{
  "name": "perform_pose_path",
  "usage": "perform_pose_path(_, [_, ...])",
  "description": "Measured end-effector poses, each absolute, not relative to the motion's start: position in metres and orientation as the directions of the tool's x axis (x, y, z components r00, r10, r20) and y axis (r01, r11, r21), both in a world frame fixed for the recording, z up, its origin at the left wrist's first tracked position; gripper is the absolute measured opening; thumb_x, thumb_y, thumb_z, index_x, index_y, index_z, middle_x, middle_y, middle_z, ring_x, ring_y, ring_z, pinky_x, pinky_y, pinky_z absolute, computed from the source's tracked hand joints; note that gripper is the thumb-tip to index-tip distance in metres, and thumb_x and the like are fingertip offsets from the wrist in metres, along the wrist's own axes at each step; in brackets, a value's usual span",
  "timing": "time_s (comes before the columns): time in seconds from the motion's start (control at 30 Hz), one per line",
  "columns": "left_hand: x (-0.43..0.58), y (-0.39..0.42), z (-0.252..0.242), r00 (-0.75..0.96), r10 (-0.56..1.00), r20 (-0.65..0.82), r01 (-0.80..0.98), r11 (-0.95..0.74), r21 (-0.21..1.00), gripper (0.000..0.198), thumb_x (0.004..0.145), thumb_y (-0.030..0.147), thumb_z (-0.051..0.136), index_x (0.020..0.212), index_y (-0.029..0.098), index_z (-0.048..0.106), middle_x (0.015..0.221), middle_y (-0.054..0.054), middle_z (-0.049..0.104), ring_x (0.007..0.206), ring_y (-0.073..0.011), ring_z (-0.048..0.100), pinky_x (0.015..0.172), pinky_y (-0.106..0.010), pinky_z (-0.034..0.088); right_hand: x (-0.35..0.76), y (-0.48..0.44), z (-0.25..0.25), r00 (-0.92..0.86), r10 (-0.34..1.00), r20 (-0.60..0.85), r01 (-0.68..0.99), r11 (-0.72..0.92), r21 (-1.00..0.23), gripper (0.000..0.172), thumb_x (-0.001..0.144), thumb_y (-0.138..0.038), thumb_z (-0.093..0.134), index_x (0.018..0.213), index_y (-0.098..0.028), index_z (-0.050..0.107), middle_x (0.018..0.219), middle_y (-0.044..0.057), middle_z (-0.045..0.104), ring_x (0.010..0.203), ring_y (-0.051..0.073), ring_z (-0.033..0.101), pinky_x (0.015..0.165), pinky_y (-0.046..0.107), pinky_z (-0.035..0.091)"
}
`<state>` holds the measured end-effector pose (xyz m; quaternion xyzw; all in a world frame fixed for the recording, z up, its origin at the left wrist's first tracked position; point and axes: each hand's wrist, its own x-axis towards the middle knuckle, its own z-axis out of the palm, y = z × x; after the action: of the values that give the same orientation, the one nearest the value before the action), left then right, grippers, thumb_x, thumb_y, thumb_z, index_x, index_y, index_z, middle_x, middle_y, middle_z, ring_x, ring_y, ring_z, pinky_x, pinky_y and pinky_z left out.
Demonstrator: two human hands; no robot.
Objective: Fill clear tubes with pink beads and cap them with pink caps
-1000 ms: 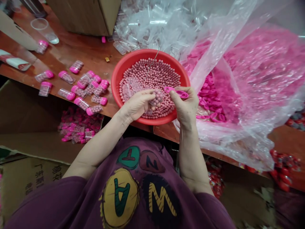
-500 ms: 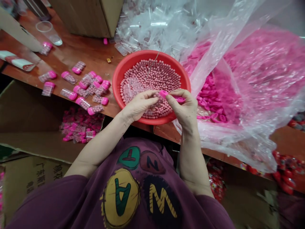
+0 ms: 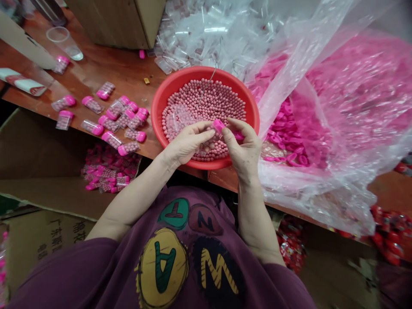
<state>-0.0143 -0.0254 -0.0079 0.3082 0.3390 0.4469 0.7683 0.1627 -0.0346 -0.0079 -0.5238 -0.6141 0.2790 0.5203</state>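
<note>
Over a red basin [image 3: 156,124] of pink beads [image 3: 222,96], my left hand [image 3: 189,141] is closed on a small clear container of beads, mostly hidden by the fingers. A bright pink cap [image 3: 218,125] sits at that container's end. My right hand [image 3: 243,143] presses the cap with its thumb, and more pink caps [image 3: 238,135] show partly behind its fingers. Several clear empty containers [image 3: 180,118] lie on the beads at the basin's left side.
Left of the basin, several capped bead containers [image 3: 111,122] lie on the table; more fill a cardboard box [image 3: 41,184] below. Clear containers [image 3: 206,38] are heaped behind. A plastic bag [image 3: 354,107] of pink caps spreads to the right. A carton [image 3: 116,21] and plastic cup [image 3: 66,43] stand at back left.
My right hand has shifted slightly left, its thumb moving against the pink cap, which is now more tilted. My left hand stays nearly in place.
</note>
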Motion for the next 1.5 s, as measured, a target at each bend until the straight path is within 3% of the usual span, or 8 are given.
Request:
perform_pose_path(0.17, [-0.012,-0.025,-0.007,0.368,0.899,-0.235,-0.499,0.405,0.766,0.015,0.093,0.026,0.087,0.107,0.020,0.082,0.093,-0.001,0.072,0.075,-0.0095,0.064,0.071,-0.024,0.052,0.166,-0.036,-0.005,0.016,0.941,0.338,0.354,0.310,-0.882,0.024,0.104,-0.049,0.075,0.113,-0.030,0.086,0.112,0.003,0.085,0.107,0.024,0.079,0.100,0.044,0.067])
perform_pose_path(0.33, [-0.009,-0.025,-0.005,0.342,0.907,-0.245,-0.509,0.398,0.763,0.009,0.095,0.020,0.084,0.102,0.017,0.082,0.088,-0.001,0.069,0.072,-0.0083,0.061,0.066,-0.020,0.048,0.166,-0.035,-0.006,0.026,0.953,0.301,0.279,0.282,-0.918,0.017,0.102,-0.037,0.075,0.108,-0.027,0.087,0.103,0.001,0.085,0.094,0.020,0.079,0.088,0.037,0.066])
perform_pose_path(0.53, [-0.007,-0.025,-0.004,0.312,0.925,-0.215,-0.495,0.352,0.795,0.008,0.101,0.019,0.078,0.094,0.015,0.080,0.081,0.001,0.064,0.064,-0.0054,0.056,0.060,-0.017,0.046,0.159,-0.034,-0.016,-0.055,0.824,0.565,0.459,0.523,-0.718,0.019,0.107,-0.031,0.068,0.110,-0.025,0.086,0.101,0.005,0.083,0.091,0.021,0.076,0.084,0.038,0.065])
perform_pose_path(0.7, [-0.006,-0.023,-0.004,0.268,0.925,-0.271,-0.498,0.374,0.783,0.013,0.101,0.021,0.078,0.091,0.014,0.077,0.075,0.001,0.064,0.060,-0.0052,0.055,0.056,-0.016,0.044,0.156,-0.036,-0.014,-0.167,0.795,0.584,0.506,0.577,-0.641,0.027,0.112,-0.029,0.059,0.125,-0.023,0.082,0.105,0.008,0.079,0.093,0.022,0.075,0.084,0.040,0.065])
perform_pose_path(0.97, [-0.008,-0.022,-0.003,0.208,0.946,-0.250,-0.502,0.322,0.803,0.005,0.096,0.020,0.081,0.094,0.016,0.078,0.080,0.001,0.069,0.063,-0.0065,0.059,0.058,-0.018,0.047,0.167,-0.030,-0.029,-0.093,0.888,0.450,0.307,0.455,-0.836,0.044,0.111,-0.047,0.067,0.152,-0.034,0.058,0.117,0.005,0.075,0.096,0.022,0.073,0.086,0.042,0.068])
perform_pose_path(1.17, [-0.007,-0.023,-0.008,0.166,0.969,-0.186,-0.467,0.243,0.850,0.009,0.092,0.023,0.086,0.096,0.017,0.080,0.082,0.001,0.070,0.066,-0.0071,0.059,0.061,-0.018,0.050,0.164,-0.025,-0.035,0.081,0.939,0.334,0.229,0.308,-0.923,0.037,0.104,-0.061,0.076,0.121,-0.032,0.062,0.097,-0.001,0.072,0.067,0.016,0.067,0.061,0.032,0.062])
perform_pose_path(1.37, [-0.008,-0.023,-0.012,0.216,0.966,-0.143,-0.469,0.231,0.852,0.020,0.091,0.034,0.092,0.101,0.019,0.082,0.085,0.000,0.069,0.069,-0.0081,0.060,0.060,-0.018,0.050,0.161,-0.035,-0.012,-0.004,0.851,0.526,0.452,0.471,-0.758,0.024,0.107,-0.047,0.074,0.095,-0.026,0.071,0.102,0.004,0.078,0.096,0.022,0.075,0.086,0.040,0.065])
perform_pose_path(1.5, [-0.007,-0.023,-0.010,0.257,0.956,-0.144,-0.477,0.255,0.841,0.021,0.089,0.031,0.093,0.099,0.017,0.082,0.082,0.001,0.064,0.069,-0.0076,0.058,0.063,-0.018,0.050,0.161,-0.036,-0.012,0.008,0.867,0.499,0.404,0.453,-0.795,0.019,0.107,-0.045,0.074,0.110,-0.027,0.076,0.103,0.002,0.081,0.090,0.020,0.076,0.083,0.037,0.066])
